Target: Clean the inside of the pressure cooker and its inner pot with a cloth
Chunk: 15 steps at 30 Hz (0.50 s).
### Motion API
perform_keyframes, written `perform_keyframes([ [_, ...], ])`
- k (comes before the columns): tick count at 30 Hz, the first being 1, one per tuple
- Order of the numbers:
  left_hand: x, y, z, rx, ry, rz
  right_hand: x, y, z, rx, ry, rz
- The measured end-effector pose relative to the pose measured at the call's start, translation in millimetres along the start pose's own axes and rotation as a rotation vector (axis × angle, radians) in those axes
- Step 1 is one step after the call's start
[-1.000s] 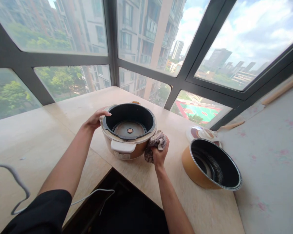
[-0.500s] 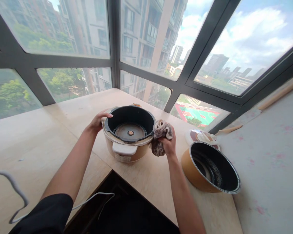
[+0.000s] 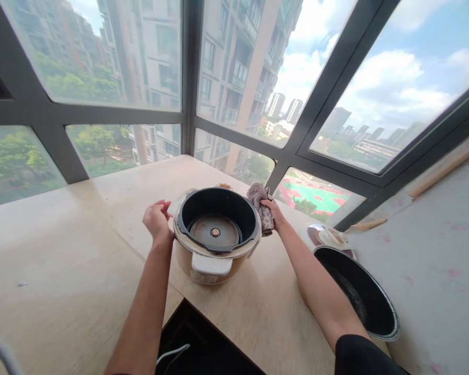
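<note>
A round rice cooker body [image 3: 214, 263] stands open on the wooden counter [image 3: 82, 260], its dark inside and heating plate [image 3: 214, 232] showing. My left hand [image 3: 157, 220] grips its left rim, fingers curled. At the cooker's far right rim my right hand [image 3: 273, 211] is closed on a crumpled brownish cloth [image 3: 260, 200], which presses against the outer edge. To the right lies the cooker's inner pot [image 3: 365, 302], tilted on its side, partly hidden by my right forearm.
A white and metal lid [image 3: 328, 235] lies behind the inner pot. Large windows with dark frames [image 3: 187, 78] close off the counter's far side. A white cord [image 3: 172, 354] hangs over the dark gap below the counter's front corner.
My right hand has carried the cloth from the cooker's near right side around to its far right rim. My left hand slid down from the rim's top to its left side.
</note>
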State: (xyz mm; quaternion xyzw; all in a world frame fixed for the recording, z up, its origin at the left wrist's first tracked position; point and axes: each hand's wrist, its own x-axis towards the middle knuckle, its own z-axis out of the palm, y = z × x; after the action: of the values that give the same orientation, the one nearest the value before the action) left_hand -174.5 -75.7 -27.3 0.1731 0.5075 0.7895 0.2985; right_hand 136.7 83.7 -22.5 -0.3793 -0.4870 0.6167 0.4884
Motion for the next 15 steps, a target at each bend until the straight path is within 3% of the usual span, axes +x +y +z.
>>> perform_keyframes([
  [1, -14, -1, -1.5, -0.028, 0.223, 0.044, 5, -3, 0, -0.006, -0.029, 0.045],
  [2, -31, -2, -3.1, -0.038, 0.291, 0.055, 11, -6, 0, -0.014, -0.055, 0.086],
  [6, -113, -6, -10.0, 0.052, 0.213, 0.070, 36, -14, 5, -0.031, -0.119, 0.167],
  [9, -161, -16, -12.0, 0.177, 0.057, 0.025, 59, -17, 20, -0.017, -0.156, 0.171],
  [11, -177, -24, -9.3, 0.281, -0.035, 0.017, 73, -16, 34, -0.007, -0.190, 0.173],
  [15, -184, -40, 4.1, 0.440, 0.038, 0.096, 93, -13, 59, -0.001, -0.276, 0.195],
])
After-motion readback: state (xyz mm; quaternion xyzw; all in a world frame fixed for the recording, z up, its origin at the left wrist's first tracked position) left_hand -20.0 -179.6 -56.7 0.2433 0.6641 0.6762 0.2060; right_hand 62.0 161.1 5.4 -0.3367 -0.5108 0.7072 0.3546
